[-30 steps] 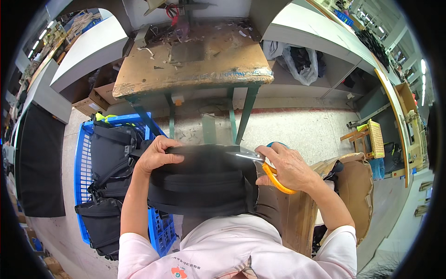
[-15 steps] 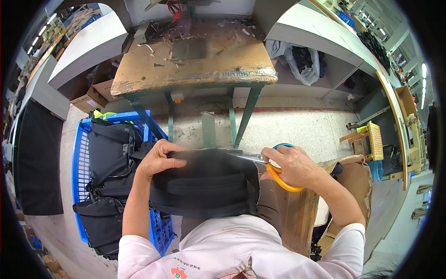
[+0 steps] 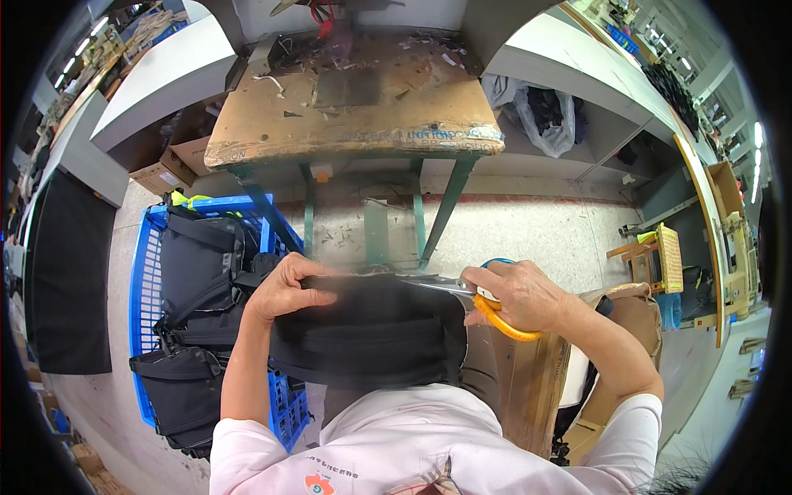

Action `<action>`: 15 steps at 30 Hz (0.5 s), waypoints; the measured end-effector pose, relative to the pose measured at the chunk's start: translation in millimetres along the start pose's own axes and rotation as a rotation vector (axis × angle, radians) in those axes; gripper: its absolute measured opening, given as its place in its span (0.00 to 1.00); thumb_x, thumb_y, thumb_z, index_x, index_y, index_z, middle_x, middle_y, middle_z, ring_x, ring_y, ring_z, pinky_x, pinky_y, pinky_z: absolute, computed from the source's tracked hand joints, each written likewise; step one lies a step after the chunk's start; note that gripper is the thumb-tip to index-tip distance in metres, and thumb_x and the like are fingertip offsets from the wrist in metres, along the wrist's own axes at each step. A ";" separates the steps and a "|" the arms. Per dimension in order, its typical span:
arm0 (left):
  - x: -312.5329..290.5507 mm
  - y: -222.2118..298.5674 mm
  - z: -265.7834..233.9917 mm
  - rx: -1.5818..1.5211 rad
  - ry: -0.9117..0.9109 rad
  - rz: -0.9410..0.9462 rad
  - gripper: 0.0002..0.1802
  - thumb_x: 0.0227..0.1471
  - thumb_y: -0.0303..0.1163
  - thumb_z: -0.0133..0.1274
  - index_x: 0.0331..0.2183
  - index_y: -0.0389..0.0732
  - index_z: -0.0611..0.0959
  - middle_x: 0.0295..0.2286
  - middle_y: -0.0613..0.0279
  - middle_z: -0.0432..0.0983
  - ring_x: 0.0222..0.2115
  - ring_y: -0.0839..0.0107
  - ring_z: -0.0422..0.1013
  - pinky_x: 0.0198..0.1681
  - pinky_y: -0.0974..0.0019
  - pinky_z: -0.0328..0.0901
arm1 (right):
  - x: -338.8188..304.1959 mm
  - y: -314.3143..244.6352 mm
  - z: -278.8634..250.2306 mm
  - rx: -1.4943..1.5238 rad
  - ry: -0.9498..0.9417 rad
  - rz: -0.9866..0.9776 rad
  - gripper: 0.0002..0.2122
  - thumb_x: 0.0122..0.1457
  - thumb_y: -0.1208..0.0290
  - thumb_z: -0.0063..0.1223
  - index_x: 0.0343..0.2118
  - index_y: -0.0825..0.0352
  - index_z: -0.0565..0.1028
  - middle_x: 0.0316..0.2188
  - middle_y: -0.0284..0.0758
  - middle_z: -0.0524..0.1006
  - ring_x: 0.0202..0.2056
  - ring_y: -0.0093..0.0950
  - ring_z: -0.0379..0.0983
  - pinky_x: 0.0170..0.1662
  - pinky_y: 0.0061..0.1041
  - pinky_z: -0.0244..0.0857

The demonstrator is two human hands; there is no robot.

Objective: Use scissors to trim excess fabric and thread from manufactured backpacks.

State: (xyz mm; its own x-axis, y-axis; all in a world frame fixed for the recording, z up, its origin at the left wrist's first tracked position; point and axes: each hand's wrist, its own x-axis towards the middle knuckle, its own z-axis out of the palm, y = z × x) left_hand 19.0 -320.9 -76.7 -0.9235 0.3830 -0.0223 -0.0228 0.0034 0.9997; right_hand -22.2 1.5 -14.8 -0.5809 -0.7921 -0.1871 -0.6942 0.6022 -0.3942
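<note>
A black fabric piece [image 3: 363,334] lies over my lap, its far edge raised and partly blurred. My left hand [image 3: 290,289] pinches that piece at its far left corner, thumb pointing right. In my right hand [image 3: 518,294] is a pair of scissors [image 3: 487,307] with one orange and one blue handle loop. Their metal blades point left and lie along the far edge of the fabric. Whether the blades are parted is hard to make out.
To my left a blue plastic basket [image 3: 142,289] holds several black bags [image 3: 196,264]. Ahead stands a worn wooden table [image 3: 355,124] with scraps on it. A cardboard box [image 3: 528,388] is at my right, and a small wooden stool [image 3: 670,257] stands farther right.
The view has shifted slightly. Both hands keep their grips, and the scissors stay at the fabric's far edge, which shows a little more plainly now.
</note>
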 end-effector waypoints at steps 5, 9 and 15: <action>0.6 -1.5 4.2 0.042 -0.023 0.016 0.15 0.32 0.22 0.59 0.31 0.33 0.81 0.25 0.61 0.77 0.25 0.78 0.70 0.31 0.77 0.62 | 6.0 -1.0 5.2 -0.133 0.145 -0.107 0.20 0.48 0.50 0.52 0.36 0.62 0.66 0.18 0.37 0.69 0.21 0.33 0.67 0.24 0.29 0.61; -3.9 -3.4 4.5 0.021 -0.013 0.014 0.16 0.32 0.23 0.59 0.31 0.33 0.81 0.25 0.60 0.77 0.25 0.77 0.71 0.32 0.77 0.62 | 2.3 -2.0 3.3 -0.131 0.039 -0.044 0.19 0.47 0.49 0.52 0.33 0.60 0.66 0.17 0.33 0.68 0.21 0.30 0.66 0.23 0.27 0.59; -2.4 -5.7 2.1 0.028 -0.018 0.010 0.16 0.32 0.23 0.59 0.32 0.33 0.81 0.26 0.59 0.77 0.26 0.77 0.71 0.34 0.77 0.62 | 3.4 2.9 8.0 -0.094 0.008 -0.043 0.18 0.47 0.53 0.54 0.32 0.61 0.66 0.18 0.37 0.70 0.17 0.33 0.67 0.20 0.26 0.60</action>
State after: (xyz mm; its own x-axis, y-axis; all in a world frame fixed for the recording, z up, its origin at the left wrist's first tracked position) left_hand 22.2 -319.9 -82.3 -0.9166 0.3997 -0.0121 -0.0024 0.0249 0.9997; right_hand -22.8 -0.3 -23.8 -0.5526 -0.8171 -0.1643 -0.7555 0.5743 -0.3154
